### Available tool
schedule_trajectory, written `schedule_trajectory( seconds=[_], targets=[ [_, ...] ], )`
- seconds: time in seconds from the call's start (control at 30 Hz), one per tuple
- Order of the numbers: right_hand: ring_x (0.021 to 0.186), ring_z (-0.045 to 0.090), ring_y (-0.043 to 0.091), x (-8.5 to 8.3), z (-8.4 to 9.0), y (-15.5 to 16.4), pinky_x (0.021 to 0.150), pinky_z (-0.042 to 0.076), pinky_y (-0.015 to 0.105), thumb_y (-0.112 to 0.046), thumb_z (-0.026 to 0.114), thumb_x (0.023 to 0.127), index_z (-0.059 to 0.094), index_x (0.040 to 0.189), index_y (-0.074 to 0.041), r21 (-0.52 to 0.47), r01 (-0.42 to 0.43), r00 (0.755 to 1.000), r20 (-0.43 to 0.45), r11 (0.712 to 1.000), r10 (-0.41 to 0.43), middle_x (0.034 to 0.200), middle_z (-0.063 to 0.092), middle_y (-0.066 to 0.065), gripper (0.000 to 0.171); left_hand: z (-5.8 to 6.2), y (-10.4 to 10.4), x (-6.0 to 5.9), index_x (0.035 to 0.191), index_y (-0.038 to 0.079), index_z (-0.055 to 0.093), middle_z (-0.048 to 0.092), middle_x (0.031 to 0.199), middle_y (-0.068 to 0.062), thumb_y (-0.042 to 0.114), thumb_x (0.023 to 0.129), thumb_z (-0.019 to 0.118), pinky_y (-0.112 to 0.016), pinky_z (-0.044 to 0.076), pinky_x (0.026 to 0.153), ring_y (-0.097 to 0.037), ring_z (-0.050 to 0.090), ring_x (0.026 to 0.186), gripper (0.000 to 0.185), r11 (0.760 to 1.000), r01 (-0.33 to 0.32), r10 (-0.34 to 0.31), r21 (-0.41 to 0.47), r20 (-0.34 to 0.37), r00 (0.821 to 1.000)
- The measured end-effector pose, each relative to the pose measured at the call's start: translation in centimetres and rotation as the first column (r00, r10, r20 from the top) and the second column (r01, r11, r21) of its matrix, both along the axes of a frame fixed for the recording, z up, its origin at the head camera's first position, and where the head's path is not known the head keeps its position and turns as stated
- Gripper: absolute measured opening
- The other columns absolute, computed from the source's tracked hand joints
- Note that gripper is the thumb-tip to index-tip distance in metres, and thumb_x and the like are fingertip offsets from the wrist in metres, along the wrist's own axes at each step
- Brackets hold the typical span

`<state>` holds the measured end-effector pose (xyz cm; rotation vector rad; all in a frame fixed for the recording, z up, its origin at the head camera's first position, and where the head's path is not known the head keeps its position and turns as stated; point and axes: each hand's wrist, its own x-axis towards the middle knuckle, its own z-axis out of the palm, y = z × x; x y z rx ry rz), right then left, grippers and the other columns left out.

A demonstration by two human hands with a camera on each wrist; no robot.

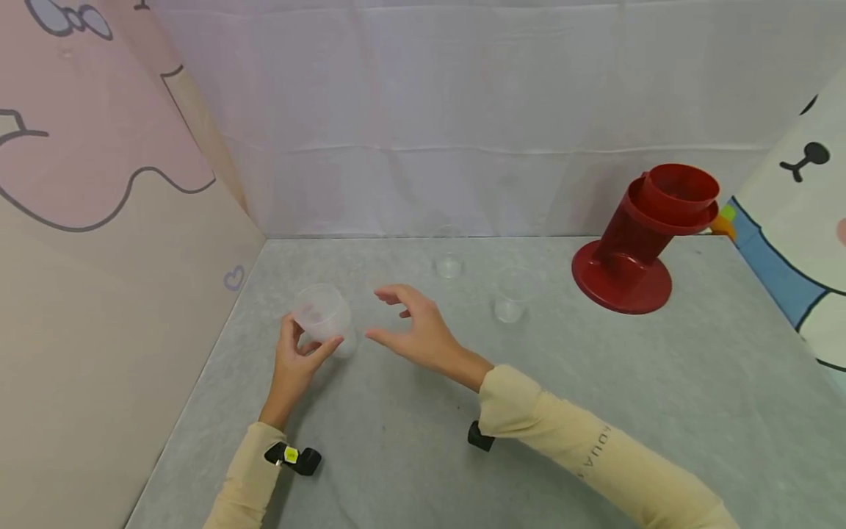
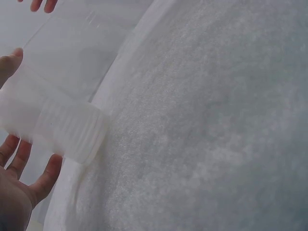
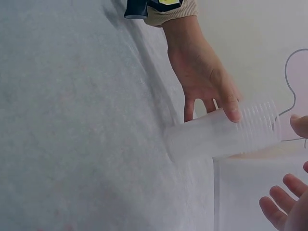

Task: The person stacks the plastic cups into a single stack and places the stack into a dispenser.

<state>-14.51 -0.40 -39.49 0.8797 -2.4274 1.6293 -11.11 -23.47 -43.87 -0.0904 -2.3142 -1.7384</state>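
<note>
cup (image 1: 322, 314): clear ribbed plastic, empty
pose: tilted, mouth up and leftward
place: near left of the table, base low

The left hand (image 1: 295, 361) curls its fingers and thumb in a grip at 9 o'clock of the right hand (image 1: 415, 328), whose fingers spread loosely.

Pale grey, felt-like tabletop (image 1: 595, 411) here. Sitting on it: two clear plastic cups, one near the back (image 1: 449, 265) and one closer (image 1: 511, 295), plus a dark red plastic stand (image 1: 628, 257) on a round base, back right.
</note>
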Motion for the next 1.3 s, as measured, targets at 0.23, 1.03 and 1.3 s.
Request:
schedule_trajectory(
  seconds=[0.23, 1.03, 1.3],
  targets=[
    [0.11, 0.051, 0.009, 0.5, -0.6, 1.6, 0.086, 0.05, 0.037, -0.023, 0.08, 0.078, 0.055, 0.126, -0.012, -0.019, 0.03, 0.999, 0.014, 0.999, -0.03, 0.122, 0.057, -0.003, 0.055, 0.0, 0.0, 0.0, 0.134, 0.001, 0.036, 0.045, 0.126, -0.006, 0.003, 0.078, 0.076, -0.025, 0.051, 0.079, -0.012, 0.047, 0.112, 0.069, 1.0, -0.01, 0.009, 0.01, 0.01, 1.0],
    [0.11, 0.054, 0.028, 2.6, -0.9, 5.3, 0.084, 0.049, 0.049, -0.009, 0.08, 0.076, 0.056, 0.122, -0.003, -0.086, 0.097, 0.992, 0.085, 0.992, -0.09, 0.12, 0.058, 0.011, 0.052, -0.1, -0.1, 0.1, 0.132, -0.001, 0.036, 0.045, 0.123, -0.005, 0.001, 0.078, 0.076, -0.022, 0.05, 0.08, -0.012, 0.048, 0.11, 0.067, 1.0, -0.007, 0.007, 0.017, -0.009, 1.0],
    [0.108, 0.054, 0.036, 4.2, 0.9, 6.1, 0.083, 0.048, 0.054, -0.001, 0.077, 0.077, 0.054, 0.119, 0.005, -0.085, 0.146, 0.984, 0.116, 0.986, -0.135, 0.117, 0.058, 0.018, 0.049, -0.2, 0.0, 0.0, 0.133, 0.0, 0.036, 0.045, 0.125, -0.007, 0.002, 0.078, 0.076, -0.023, 0.05, 0.081, -0.012, 0.047, 0.112, 0.068, 1.0, -0.014, 0.014, 0.021, 0.009, 1.0]
  ],
)
